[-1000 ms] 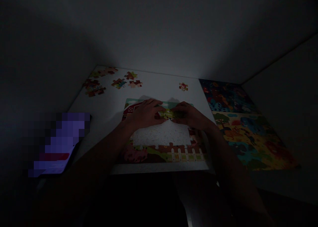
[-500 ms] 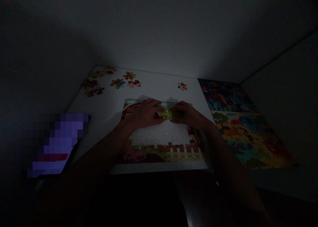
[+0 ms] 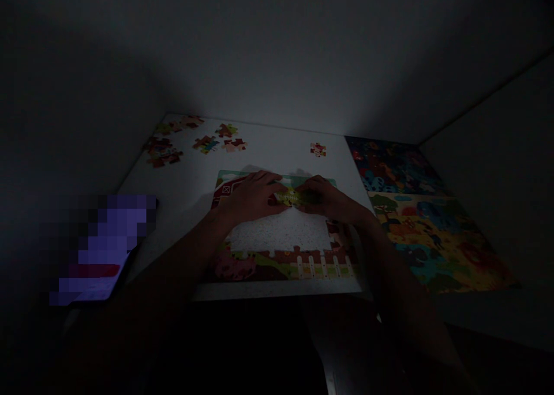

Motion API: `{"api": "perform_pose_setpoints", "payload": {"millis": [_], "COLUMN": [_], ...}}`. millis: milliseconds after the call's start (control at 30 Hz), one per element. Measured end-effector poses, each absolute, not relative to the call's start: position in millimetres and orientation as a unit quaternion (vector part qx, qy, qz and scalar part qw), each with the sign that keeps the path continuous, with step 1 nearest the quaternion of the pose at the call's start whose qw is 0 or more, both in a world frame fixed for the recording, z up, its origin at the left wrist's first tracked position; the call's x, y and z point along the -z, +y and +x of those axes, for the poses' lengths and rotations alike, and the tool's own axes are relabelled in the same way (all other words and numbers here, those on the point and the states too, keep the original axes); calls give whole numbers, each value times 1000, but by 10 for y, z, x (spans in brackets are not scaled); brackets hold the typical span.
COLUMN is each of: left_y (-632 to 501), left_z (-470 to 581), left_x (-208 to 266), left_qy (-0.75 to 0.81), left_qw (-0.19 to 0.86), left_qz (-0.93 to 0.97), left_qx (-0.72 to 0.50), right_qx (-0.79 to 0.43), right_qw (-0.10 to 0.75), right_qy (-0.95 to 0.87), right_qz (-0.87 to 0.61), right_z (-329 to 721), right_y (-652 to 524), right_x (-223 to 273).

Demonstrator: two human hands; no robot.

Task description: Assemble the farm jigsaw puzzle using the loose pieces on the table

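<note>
A jigsaw puzzle frame (image 3: 272,268) lies assembled along its edges, with a barn, a pig and a white fence on it. At its upper side a green-yellow puzzle piece (image 3: 287,196) sits between my two hands. From the left, my left hand (image 3: 255,196) has its thumb and fingers closed on the piece. My right hand (image 3: 326,198) pinches the piece's other side, fingers bent and partly hidden. The hands cover part of the puzzle's top row, and whether the piece is seated there I cannot tell.
Several loose puzzle pieces (image 3: 163,153) lie at the table's far left, and one single piece (image 3: 318,149) at the back. Two finished pictures, a dark one (image 3: 389,161) and an animal scene (image 3: 433,239), lie on the right. A phone-like lit screen (image 3: 104,245) is at left.
Both hands stay at the same piece, with only a slight shift of the fingers around it. The loose pieces have not moved.
</note>
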State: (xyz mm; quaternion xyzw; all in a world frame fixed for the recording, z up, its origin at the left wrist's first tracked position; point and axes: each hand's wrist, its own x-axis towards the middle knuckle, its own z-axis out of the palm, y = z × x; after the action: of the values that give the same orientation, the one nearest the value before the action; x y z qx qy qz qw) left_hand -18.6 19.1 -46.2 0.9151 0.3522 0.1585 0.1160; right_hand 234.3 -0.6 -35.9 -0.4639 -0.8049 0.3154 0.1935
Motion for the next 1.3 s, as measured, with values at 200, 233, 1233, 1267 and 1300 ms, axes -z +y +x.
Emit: {"api": "perform_pose_setpoints", "payload": {"millis": [200, 233, 1233, 1267, 1300], "left_y": [197, 198, 207, 211, 215], "left_z": [-194, -196, -179, -182, -186], "left_x": [466, 467, 434, 438, 445], "left_qy": [350, 349, 349, 348, 347], "left_qw": [112, 113, 125, 125, 124], "left_qz": [918, 918, 917, 918, 918], "left_qx": [-153, -152, -145, -146, -145], "right_qx": [-317, -317, -334, -325, -318], "right_qw": [203, 203, 281, 284, 285], "right_qy": [-802, -802, -768, -770, -772], "right_qz": [-463, -463, -469, -469, -470], "right_z": [2335, 2334, 2282, 2283, 2283], "right_y": [6, 6, 112, 122, 130], "right_x": [349, 348, 507, 517, 525]}}
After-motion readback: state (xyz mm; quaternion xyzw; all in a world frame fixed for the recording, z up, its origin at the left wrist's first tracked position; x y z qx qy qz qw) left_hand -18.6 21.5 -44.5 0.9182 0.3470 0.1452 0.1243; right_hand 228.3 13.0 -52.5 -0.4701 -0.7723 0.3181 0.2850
